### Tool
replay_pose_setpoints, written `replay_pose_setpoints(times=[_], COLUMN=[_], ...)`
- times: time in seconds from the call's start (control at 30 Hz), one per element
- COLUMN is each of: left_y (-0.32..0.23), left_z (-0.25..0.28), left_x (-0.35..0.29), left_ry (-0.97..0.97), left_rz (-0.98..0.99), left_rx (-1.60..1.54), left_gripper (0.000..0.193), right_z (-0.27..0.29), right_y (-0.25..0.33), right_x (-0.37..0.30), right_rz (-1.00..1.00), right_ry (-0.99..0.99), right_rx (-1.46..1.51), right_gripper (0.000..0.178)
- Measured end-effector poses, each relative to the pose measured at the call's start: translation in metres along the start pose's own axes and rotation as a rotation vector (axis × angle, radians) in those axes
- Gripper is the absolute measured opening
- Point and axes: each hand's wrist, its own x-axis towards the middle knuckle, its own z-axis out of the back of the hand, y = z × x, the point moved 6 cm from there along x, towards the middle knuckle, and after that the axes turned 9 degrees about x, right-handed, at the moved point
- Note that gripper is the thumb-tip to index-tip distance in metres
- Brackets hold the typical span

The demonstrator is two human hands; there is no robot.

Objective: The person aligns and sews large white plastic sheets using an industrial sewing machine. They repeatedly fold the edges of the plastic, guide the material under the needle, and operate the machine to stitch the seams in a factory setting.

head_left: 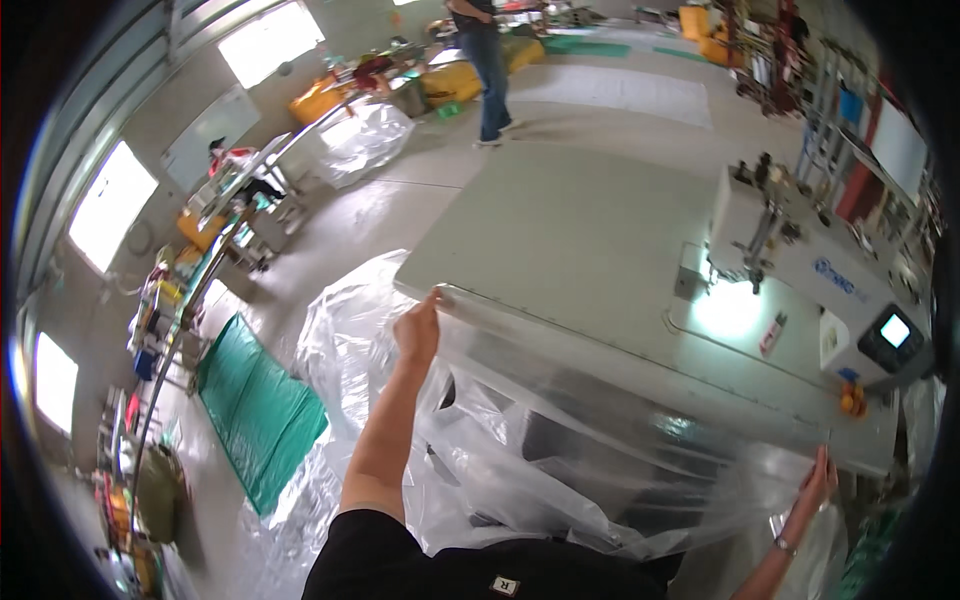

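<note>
A clear plastic sheet (500,470) is stretched along the near edge of a pale sewing table (560,230) and hangs in folds below it. At the table's near left corner, my left hand (418,328) pinches the sheet's edge between closed fingers. My right hand (818,482) grips the other end of that edge, by the near right corner. Between the hands the edge runs fairly taut beside the tabletop. A white sewing machine (800,250) stands on the right of the table, its lamp lit over the needle area.
A small red and white item (773,333) and an orange object (852,400) lie near the machine. More clear plastic and a green sheet (265,415) cover the floor at left. Another person (485,80) stands beyond the table. Workbenches line the left wall.
</note>
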Motion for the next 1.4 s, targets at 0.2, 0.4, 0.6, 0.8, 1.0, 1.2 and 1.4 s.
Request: replay_pose_setpoints(times=[0.2, 0.4, 0.6, 0.8, 1.0, 1.2, 1.4], left_y=[0.003, 0.051, 0.025, 0.024, 0.028, 0.029, 0.017], left_z=[-0.022, -0.048, -0.023, -0.020, -0.021, -0.020, -0.011], left_x=[-0.001, -0.012, 0.001, 0.000, 0.000, -0.003, -0.002], left_ry=[0.072, 0.020, -0.044, 0.030, -0.020, -0.040, 0.082], left_rz=[0.051, -0.016, -0.092, -0.064, -0.070, -0.090, -0.014], left_rx=[0.113, -0.141, -0.112, -0.055, -0.043, -0.085, 0.008], left_gripper=[0.028, 0.030, 0.035, 0.036, 0.038, 0.038, 0.038], right_z=[0.014, -0.014, -0.005, -0.003, -0.006, -0.005, -0.003], right_y=[0.002, 0.025, 0.037, 0.030, 0.032, 0.031, 0.032], right_x=[0.008, -0.003, -0.018, -0.022, -0.022, -0.021, -0.018], right_rz=[0.056, 0.006, -0.068, -0.089, -0.054, -0.059, -0.057], right_ry=[-0.016, 0.079, 0.017, 0.035, 0.033, 0.023, 0.013], right_rx=[-0.170, -0.268, 0.026, 0.075, 0.060, 0.090, 0.067], right_gripper=[0.036, 0.039, 0.037, 0.039, 0.039, 0.037, 0.038])
